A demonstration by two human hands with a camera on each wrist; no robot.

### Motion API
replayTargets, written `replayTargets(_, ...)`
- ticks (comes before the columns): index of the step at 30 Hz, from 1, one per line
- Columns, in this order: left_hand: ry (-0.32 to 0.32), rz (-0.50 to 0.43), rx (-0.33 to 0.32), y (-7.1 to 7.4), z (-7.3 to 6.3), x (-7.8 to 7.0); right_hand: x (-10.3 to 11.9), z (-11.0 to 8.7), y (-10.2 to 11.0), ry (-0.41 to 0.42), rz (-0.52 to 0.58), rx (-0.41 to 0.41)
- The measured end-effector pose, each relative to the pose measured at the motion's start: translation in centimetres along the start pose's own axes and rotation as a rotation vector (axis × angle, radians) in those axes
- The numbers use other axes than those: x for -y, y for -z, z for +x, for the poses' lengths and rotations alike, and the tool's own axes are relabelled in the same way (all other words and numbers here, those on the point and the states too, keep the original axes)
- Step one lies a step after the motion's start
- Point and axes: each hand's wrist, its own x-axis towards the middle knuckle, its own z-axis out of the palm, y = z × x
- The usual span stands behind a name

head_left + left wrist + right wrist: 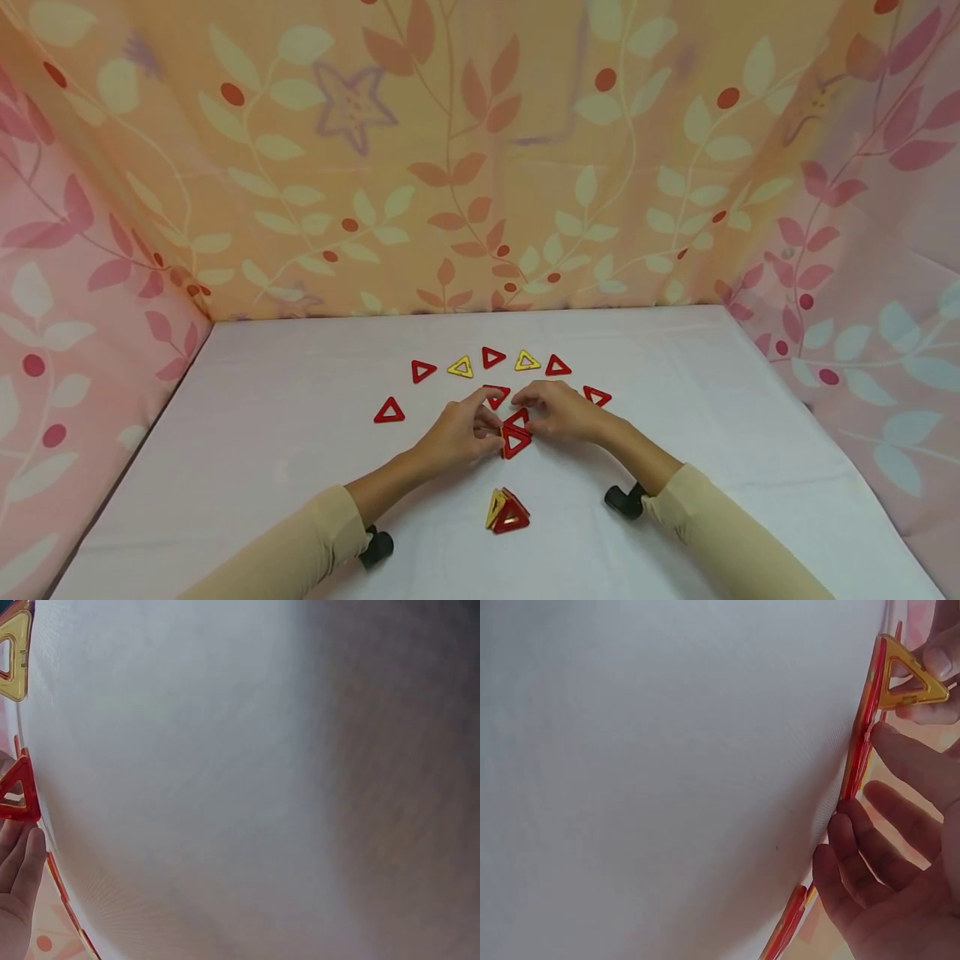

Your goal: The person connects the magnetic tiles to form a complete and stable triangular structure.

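Observation:
Two red triangle tiles lie edge to edge in the middle, a farther one (517, 421) and a nearer one (515, 442). My left hand (459, 429) is at their left side. In the right wrist view its thumb and finger pinch a yellow triangle tile (919, 696), which stands up along the red tiles' edge. From the right, my right hand (564, 410) holds the farther red tile between thumb and fingertips. The left wrist view catches a red tile (30, 796) with fingers (28, 870) close below it.
Nearer me stands a small pile of red and yellow triangle tiles (512, 514). Beyond the hands, an arc of single tiles includes red ones (383, 414) and yellow ones (453, 372). A white cloth (262, 450) covers the table; patterned curtains (450, 167) enclose it.

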Motion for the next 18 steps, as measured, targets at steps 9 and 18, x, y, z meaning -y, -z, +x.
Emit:
replayTargets(9,-0.009,0.013,0.002,-0.05,0.0,-0.16,0.36,-0.1,-0.33,-0.02,-0.062,-0.027)
replayTargets(18,0.002,0.022,0.004,-0.05,0.08,-0.28,0.36,-0.16,-0.61,0.0,-0.109,-0.059)
